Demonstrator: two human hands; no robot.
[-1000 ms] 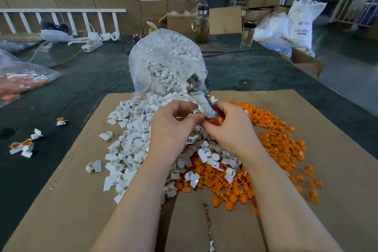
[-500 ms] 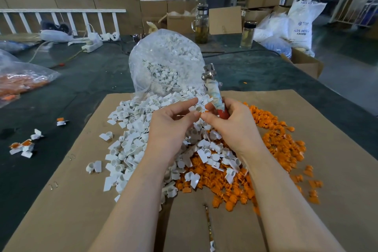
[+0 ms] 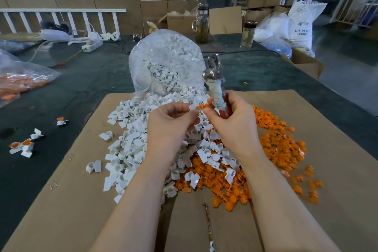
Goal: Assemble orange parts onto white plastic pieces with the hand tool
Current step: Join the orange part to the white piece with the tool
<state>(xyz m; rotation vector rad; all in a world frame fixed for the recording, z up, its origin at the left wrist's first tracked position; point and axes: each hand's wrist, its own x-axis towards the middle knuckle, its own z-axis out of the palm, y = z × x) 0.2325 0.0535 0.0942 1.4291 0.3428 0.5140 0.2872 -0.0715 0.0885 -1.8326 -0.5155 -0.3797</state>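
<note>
Pinching a white piece (image 3: 192, 107), the left hand (image 3: 170, 124) met the right hand (image 3: 232, 122), which gripped the pliers (image 3: 214, 80) and an orange part (image 3: 203, 106); misaligned, the part could slip.

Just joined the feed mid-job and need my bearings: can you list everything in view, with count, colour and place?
white plastic pieces: a large pile, white, left half of the cardboard sheet
orange parts: a large pile, orange, right half of the sheet
cardboard sheet: one, brown, on the dark table
clear bag: one, full of white pieces, behind the piles
assembled pieces: a few, white and orange, on the table far left
bag of orange parts: one, clear, left edge
bottles: two, clear, far side of the table
hand tool: one, metal head, wrapped handle, in the right hand
left hand: pinches a white piece
right hand: grips the tool, pinches an orange part
</note>
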